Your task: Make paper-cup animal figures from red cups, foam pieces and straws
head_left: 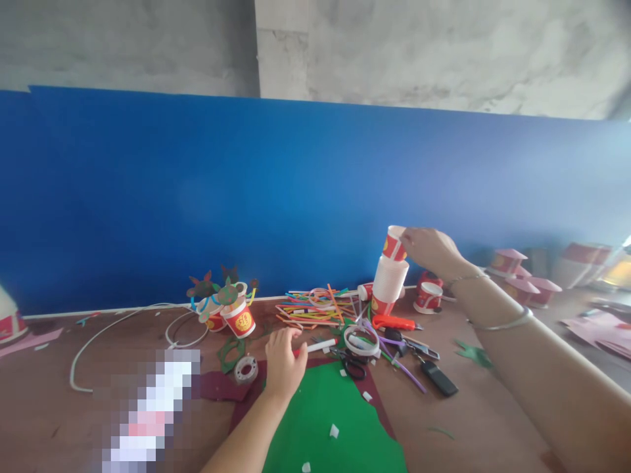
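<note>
Two hands: right hand (pixel 430 251) pinches a red paper cup (pixel 394 243) on a white cup (pixel 390 278), left hand (pixel 284 363) curls its fingers around a marker (pixel 319 346).

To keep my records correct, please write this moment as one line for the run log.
left hand: holds white marker | right hand: holds red-and-white paper cup above stacked cups | table: green sheet

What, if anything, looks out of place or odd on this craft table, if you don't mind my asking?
The small red-and-white paper cup leans at a tilt on top of the white cup, with the right hand at it, so the stack looks unsteady. Coloured straw pieces lie in a messy heap nearby.
</note>
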The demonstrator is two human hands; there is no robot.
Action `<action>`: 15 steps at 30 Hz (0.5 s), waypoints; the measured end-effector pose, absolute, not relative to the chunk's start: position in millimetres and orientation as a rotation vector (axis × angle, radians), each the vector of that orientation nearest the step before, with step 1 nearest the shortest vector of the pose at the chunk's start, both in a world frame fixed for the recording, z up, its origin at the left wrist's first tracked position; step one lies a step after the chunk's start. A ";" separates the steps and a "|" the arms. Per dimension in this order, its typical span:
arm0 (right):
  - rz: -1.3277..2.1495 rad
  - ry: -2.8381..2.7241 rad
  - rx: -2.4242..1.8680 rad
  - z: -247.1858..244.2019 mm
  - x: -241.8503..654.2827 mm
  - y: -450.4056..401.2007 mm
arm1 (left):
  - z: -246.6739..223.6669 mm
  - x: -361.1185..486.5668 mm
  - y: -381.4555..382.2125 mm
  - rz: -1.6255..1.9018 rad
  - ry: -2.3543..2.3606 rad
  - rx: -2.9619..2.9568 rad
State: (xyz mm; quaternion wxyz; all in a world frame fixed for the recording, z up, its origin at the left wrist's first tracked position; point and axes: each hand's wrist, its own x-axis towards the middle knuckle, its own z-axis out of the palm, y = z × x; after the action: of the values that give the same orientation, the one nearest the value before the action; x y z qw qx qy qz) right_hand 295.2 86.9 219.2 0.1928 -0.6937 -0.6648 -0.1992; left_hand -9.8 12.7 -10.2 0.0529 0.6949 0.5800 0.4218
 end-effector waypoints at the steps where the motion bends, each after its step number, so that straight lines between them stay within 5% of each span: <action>1: -0.614 -1.762 -1.882 221.6 290.5 79.1 | -8.3 -7.9 10.6 1.229 1.669 2.194; 6: -0.307 -1.623 -1.488 194.4 251.1 45.9 | -3.2 -3.6 5.2 1.002 1.439 2.343; 10: 0.302 -1.844 -1.344 128.7 210.1 31.8 | -3.6 -8.8 5.0 1.184 1.339 2.059; 15: 0.666 -1.809 -1.279 70.1 168.4 17.8 | -9.7 -6.1 3.8 1.259 0.960 1.788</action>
State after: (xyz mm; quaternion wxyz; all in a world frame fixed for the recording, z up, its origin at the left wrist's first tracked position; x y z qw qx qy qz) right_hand 168.4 17.8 70.1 0.4025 -0.5061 -0.7158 0.2637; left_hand -6.1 3.8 -9.7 0.3677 0.6962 0.3737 0.4903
